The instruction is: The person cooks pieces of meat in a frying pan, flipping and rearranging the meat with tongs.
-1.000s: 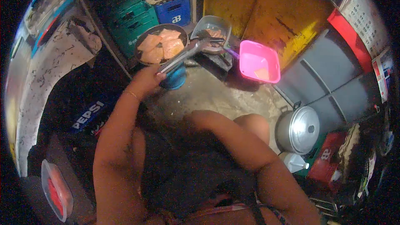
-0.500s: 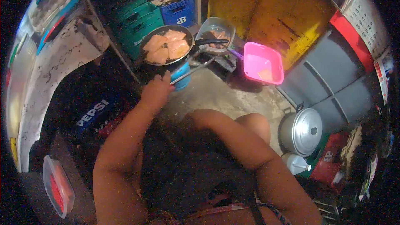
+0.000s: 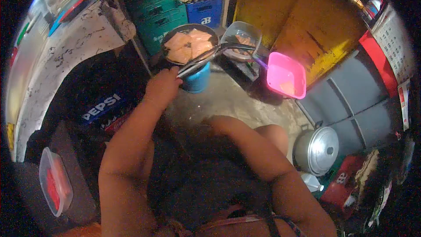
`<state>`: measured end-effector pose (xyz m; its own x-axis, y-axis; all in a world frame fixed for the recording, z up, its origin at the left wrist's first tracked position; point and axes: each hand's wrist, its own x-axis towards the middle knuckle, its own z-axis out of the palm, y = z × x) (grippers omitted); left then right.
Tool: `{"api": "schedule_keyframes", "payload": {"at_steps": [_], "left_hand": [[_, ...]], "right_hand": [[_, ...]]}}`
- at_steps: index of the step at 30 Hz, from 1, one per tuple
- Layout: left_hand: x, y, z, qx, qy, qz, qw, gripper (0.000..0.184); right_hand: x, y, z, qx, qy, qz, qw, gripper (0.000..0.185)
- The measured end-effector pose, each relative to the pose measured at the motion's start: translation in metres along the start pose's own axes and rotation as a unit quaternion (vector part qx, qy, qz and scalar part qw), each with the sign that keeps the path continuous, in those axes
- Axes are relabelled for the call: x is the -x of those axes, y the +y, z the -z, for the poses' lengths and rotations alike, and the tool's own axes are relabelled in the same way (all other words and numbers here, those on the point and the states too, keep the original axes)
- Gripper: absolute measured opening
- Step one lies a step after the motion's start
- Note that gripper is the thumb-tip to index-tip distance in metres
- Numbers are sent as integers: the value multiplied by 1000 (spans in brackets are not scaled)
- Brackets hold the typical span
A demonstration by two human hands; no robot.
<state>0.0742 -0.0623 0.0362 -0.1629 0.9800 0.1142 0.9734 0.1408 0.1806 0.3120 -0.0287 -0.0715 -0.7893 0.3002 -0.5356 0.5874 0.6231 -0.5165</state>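
Note:
My left hand point(image 3: 163, 87) is closed around the near end of long metal tongs point(image 3: 195, 63). Their far part lies across the near right rim of a frying pan point(image 3: 167, 59), close to its black handle point(image 3: 228, 45). Several flat pinkish-orange slices of meat point(image 3: 189, 46) lie in the pan. A blue cylinder point(image 3: 196, 80) stands beneath it. My right hand point(image 3: 215, 125) is low near my knee, well away from the pan; its fingers are lost in shadow.
Right of the pan are a clear container point(image 3: 242, 33) with brownish pieces and a pink basin point(image 3: 280, 71). A lidded pot point(image 3: 323, 150) and a white jug point(image 3: 312, 181) stand at right. Behind are green point(image 3: 163, 22) and blue crates point(image 3: 204, 14). A plastic tub point(image 3: 56, 182) sits at left.
The tongs have swung upward and now cross the pan's near right edge. My view has shifted, so the pan and basin appear further right. My right hand stays low.

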Motion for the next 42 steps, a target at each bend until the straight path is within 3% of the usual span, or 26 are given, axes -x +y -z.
{"api": "schedule_keyframes", "payload": {"at_steps": [2,10,13,16,22,25,28,31,37,42], "left_hand": [[-3,-7,8,1,14,32,999,32],[-13,-54,27,-12,27,136,990,43],[-24,-93,2,40,49,72,995,39],[-26,-96,7,358,-97,194,908,30],[-22,-97,12,545,-139,186,806,23],[-21,-89,13,434,-159,152,874,27],[-17,-85,-5,194,-18,-84,977,31],[-12,-66,0,172,23,-22,985,36],[-24,-53,10,-43,35,120,991,30],[-41,-62,-5,-115,19,120,986,27]], "right_hand": [[-19,28,-19,8,18,31,999,71],[-25,27,-20,33,10,-3,999,74],[-23,19,-15,31,-8,-20,999,76],[-29,28,-19,26,-8,-4,1000,76],[-13,20,-14,17,28,15,999,72],[-13,17,-11,11,11,13,1000,70],[-20,12,-9,7,-20,-5,1000,69],[-21,14,-13,19,-16,-7,1000,68],[-29,24,-23,18,-8,-1,1000,65],[-34,32,-28,27,1,35,999,64]]}}
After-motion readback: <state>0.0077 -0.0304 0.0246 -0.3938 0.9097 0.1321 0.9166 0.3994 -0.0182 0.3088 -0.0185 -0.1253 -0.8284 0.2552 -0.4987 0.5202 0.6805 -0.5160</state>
